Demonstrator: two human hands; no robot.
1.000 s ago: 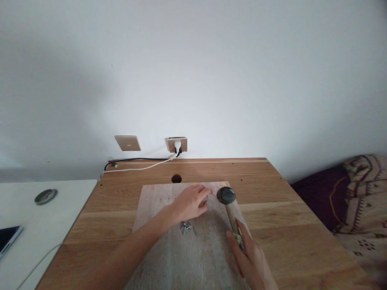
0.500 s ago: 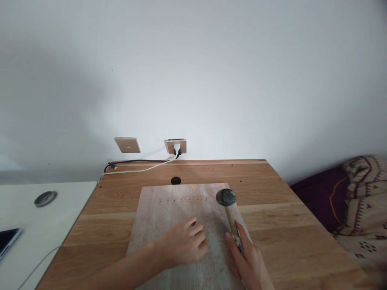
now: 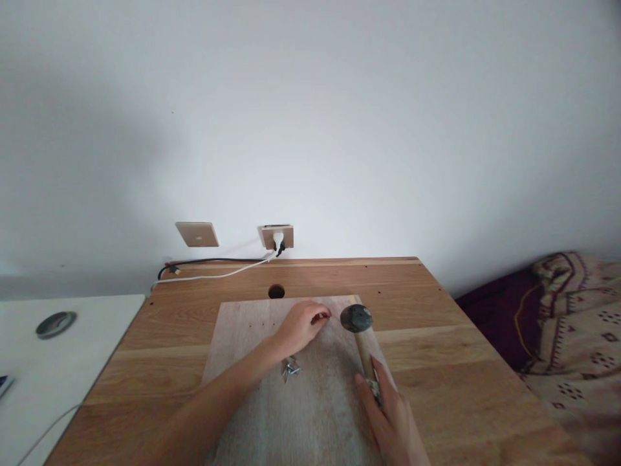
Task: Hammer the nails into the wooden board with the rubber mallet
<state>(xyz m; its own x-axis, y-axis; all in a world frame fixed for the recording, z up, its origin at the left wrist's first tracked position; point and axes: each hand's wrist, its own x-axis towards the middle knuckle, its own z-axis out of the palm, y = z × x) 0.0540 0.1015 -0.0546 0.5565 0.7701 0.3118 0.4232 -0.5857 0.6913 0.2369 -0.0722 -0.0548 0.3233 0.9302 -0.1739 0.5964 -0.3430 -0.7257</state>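
Note:
A pale wooden board [image 3: 310,414] lies on the table, with a row of small dark marks near its far edge. My left hand [image 3: 301,327] is over that far part, thumb and fingertips pinched on what looks like a nail, mostly hidden by the fingers. Several loose shiny nails [image 3: 291,369] lie in a small heap on the board below my left wrist. In my right hand [image 3: 388,408] is a mallet [image 3: 357,318], gripped by its wooden handle; its dark round head is above the board's right edge, just right of my left fingertips.
The wooden table [image 3: 436,382] meets a white wall behind. Cables [image 3: 218,276] run along its back edge to a wall socket [image 3: 278,237], near a round cable hole [image 3: 276,291]. A white desk [image 3: 43,362] with a round dark object [image 3: 57,325] adjoins at left; patterned fabric [image 3: 577,349] is at right.
My left hand has moved forward from the middle of the board to its far edge, uncovering the heap of nails. The right hand still holds the mallet; the view has shifted slightly.

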